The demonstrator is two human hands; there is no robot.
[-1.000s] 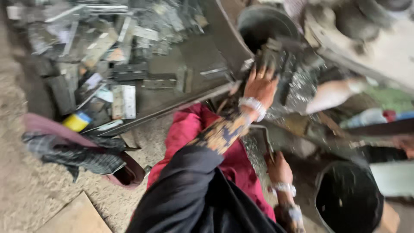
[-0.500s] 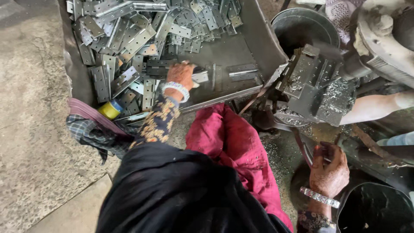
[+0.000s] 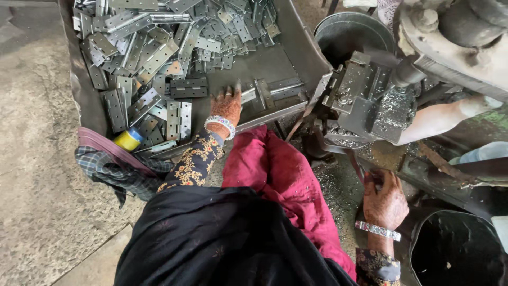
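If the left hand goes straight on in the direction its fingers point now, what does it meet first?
The left hand points up the picture, into the metal tray. Its fingertips seem already at the folded hinge beside them; past that lies a bare patch of tray floor, then the heap of hinges. Depth is uncertain.

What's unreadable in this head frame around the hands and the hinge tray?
- Left hand: fingertips rest among hinges in the tray; grip unclear.
- Right hand: fingers curl over something dark, hidden by the hand itself.
- Tray's far end: cut off by the top edge.
- Black bucket: contents too dark.
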